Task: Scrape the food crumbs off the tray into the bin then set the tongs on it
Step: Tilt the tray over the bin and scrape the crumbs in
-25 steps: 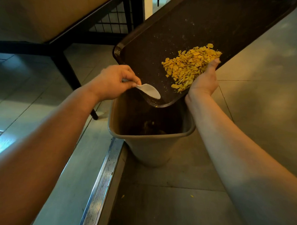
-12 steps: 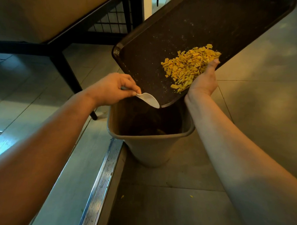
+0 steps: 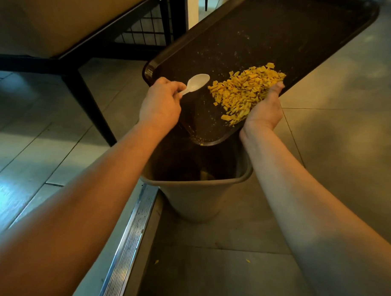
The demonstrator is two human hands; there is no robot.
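While the right hand [image 3: 263, 110] grips the tilted dark plastic tray [image 3: 271, 35] over the tan bin [image 3: 195, 192], the left hand [image 3: 160, 102], fingers closed on the white plastic spoon [image 3: 195, 83], should sweep the yellow crumbs [image 3: 245, 92] downhill toward the low corner.

Your right hand [image 3: 263, 110] props a dark plastic tray [image 3: 271, 33], its surface matt and finely textured, dusted with pale specks. Beside your thumb lies a heap of dry, flaky yellow crumbs [image 3: 245, 92]. Your left hand [image 3: 160, 102] grips a smooth white plastic spoon [image 3: 195, 83] with a faint sheen. Below both hands, a matt tan plastic bin [image 3: 195, 198] stands on glossy floor tiles [image 3: 24, 142], beside a ribbed, shiny metal strip [image 3: 129, 245].
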